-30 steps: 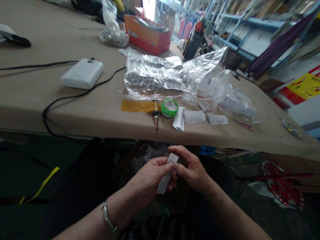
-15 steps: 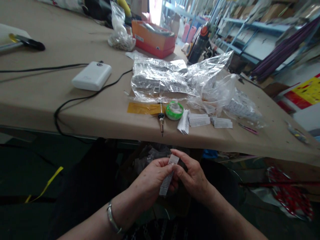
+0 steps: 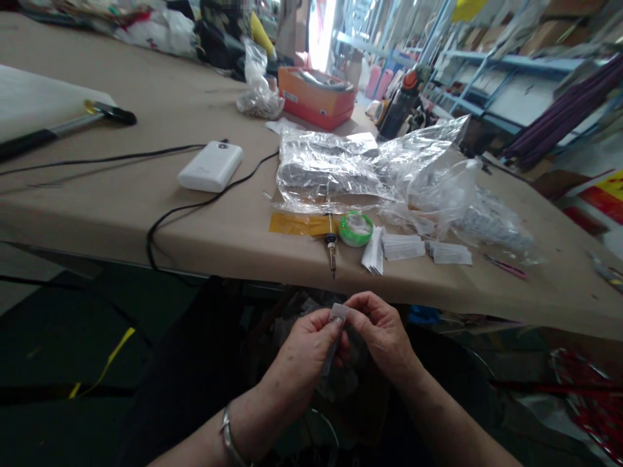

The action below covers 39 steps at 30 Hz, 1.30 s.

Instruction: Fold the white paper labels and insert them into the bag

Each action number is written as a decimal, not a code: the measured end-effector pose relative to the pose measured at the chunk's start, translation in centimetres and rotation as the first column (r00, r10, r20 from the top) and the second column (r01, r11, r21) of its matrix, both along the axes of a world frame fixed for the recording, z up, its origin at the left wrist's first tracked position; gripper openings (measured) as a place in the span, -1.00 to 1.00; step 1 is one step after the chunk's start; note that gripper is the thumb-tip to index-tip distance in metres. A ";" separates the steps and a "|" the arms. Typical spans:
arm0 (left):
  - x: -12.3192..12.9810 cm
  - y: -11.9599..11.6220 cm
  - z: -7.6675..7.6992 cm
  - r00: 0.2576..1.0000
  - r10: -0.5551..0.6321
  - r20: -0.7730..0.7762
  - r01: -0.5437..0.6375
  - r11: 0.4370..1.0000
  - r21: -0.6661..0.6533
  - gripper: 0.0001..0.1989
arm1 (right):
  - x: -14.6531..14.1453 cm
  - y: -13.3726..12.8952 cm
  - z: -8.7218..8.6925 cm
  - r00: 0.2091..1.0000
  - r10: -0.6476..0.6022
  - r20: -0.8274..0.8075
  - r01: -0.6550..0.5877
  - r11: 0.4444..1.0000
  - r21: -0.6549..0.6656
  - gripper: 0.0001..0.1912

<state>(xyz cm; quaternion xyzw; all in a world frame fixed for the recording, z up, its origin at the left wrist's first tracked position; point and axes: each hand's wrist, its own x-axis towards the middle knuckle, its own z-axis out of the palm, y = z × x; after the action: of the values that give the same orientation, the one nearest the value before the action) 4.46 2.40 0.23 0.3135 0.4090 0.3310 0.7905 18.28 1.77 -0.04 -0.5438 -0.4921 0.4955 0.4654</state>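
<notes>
Over my lap, just below the table edge, my left hand (image 3: 302, 349) pinches a narrow white label strip (image 3: 339, 311) between thumb and fingers. My right hand (image 3: 387, 334) is closed at the strip's upper right corner, thumb and forefinger together there. The strip's lower part hangs dim behind my left thumb. On the table in front lie fanned white strips (image 3: 373, 251) and two stacks of printed strips (image 3: 403, 246) (image 3: 450, 253). Left of them are a green-rimmed round container (image 3: 355, 229) and a pen-like tool with a metal tip (image 3: 331, 251), pointing over the edge.
Amber film (image 3: 296, 224) lies beside the tool. Clear plastic bags (image 3: 335, 168) cover the middle of the table (image 3: 97, 220). A white power bank (image 3: 211, 167) with black cable sits left, pink tweezers (image 3: 506, 266) right. Behind stand an orange box (image 3: 316, 100) and a dark bottle (image 3: 402, 104).
The view has swung, so the table things sit further right and lower. The strip's printed face has turned mostly out of sight. My right fingers have shifted at its upper end.
</notes>
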 end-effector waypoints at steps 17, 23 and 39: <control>-1.4 2.6 0.7 0.903 0.250 -0.350 -0.043 0.862 0.505 -0.85 | -1.1 3.3 1.4 0.989 -0.007 0.147 -0.006 0.996 0.090 -0.86; -1.4 3.5 1.0 0.855 0.291 -0.429 0.022 0.807 0.590 -0.82 | -1.2 3.8 1.5 0.970 -0.029 0.243 -0.004 0.991 0.135 -0.86; -1.0 4.2 0.7 0.860 0.327 -0.392 -0.029 0.798 0.603 -0.83 | -1.0 4.5 1.2 0.944 -0.068 0.324 -0.005 0.976 0.219 -0.86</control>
<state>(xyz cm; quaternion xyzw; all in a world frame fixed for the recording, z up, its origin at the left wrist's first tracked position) 3.44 6.65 0.89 0.5683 0.4995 0.4265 0.4956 17.25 6.28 1.20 -0.5728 -0.6052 0.3333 0.4411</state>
